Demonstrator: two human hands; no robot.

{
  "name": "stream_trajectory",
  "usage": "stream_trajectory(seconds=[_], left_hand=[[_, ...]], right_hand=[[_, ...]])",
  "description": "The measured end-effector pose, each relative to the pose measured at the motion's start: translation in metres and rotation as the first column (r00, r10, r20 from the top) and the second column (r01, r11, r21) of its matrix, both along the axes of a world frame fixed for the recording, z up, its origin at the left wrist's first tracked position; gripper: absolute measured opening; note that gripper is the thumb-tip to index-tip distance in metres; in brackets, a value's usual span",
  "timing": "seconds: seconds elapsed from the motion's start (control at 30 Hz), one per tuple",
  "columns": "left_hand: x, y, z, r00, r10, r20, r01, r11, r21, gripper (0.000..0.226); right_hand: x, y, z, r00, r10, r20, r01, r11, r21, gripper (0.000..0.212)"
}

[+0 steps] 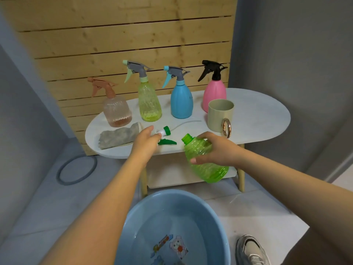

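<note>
Bottle, green and uncapped, tilts in my right hand's curled grip right of centre, while my left hand pinches the spray head over the table mid-frame.

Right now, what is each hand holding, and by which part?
The right hand grips the green bottle round its ribbed body. The left hand holds the detached spray head by its white body.

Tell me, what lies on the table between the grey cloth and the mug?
A green-and-white spray head, held by the left hand, with its thin tube trailing toward the mug. The head view shows it.
</note>
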State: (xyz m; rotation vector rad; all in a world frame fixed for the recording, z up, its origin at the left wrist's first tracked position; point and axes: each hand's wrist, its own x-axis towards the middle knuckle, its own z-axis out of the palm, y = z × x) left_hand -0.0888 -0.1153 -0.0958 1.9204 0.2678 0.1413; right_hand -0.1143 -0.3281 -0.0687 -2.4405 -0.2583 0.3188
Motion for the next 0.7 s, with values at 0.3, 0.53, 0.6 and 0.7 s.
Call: stream_trajectory(seconds=[0.3,0.53,0.6,0.7], left_hand=[[-0.061,-0.010,0.013,0.862,-0.496,-0.105,0.448,0.842,-0.302,0.057],[-0.071,-0.010,0.016,0.919,-0.394,0.025,0.363,0.818,-0.446,0.057],[-0.070,-0.008,0.015,0.941,-0.339,0.022,0.324,0.876,-0.357,0.061],[-0.068,-0.004,0.014,0.969,-0.247,0.019,0.246,0.950,-0.192,0.071]], right_hand=[[-0.002,0.011,-0.005,0.920,0.231,-0.316,0.081,0.677,0.732,0.067],[-0.011,0.038,-0.005,0.864,0.373,-0.338,0.102,0.527,0.843,0.047],[-0.007,0.039,-0.002,0.936,0.192,-0.296,0.100,0.661,0.744,0.041],[0.006,0.033,0.002,0.984,-0.179,-0.012,0.161,0.853,0.496,0.030]])
